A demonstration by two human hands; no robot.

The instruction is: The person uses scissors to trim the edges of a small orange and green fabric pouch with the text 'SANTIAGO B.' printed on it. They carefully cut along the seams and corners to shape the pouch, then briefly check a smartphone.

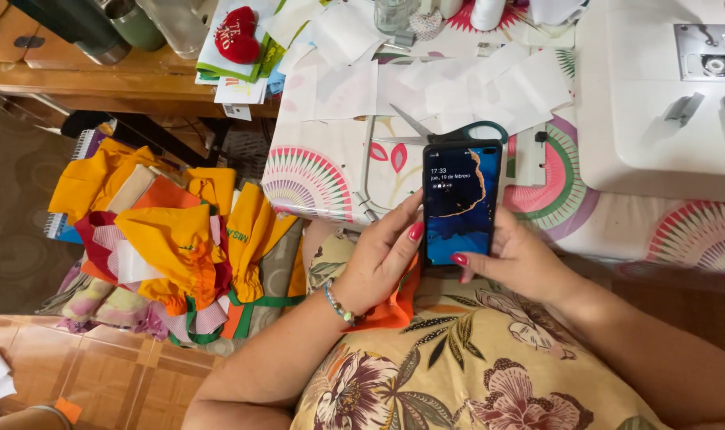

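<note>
At centre frame both hands cradle a dark smartphone (pixel 461 201) upright, screen facing up so it can be read — the left hand (pixel 382 259) grips its left edge, the right hand (pixel 515 259) its right. Behind it scissors (pixel 450 135) lie on the patterned tablecloth (pixel 315 179), with orange fabric pieces (pixel 175 239) heaped at left.

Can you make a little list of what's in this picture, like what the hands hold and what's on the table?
left hand: holds the phone's left edge
right hand: holds the phone's right edge
phone: upright, screen lit, blue picture
scissors: on the table, just above the phone
table: patterned cloth, white paper pieces
sewing machine: white, at right
fabric pile: orange and yellow, left of the lap
red cushion: top, on papers
</note>
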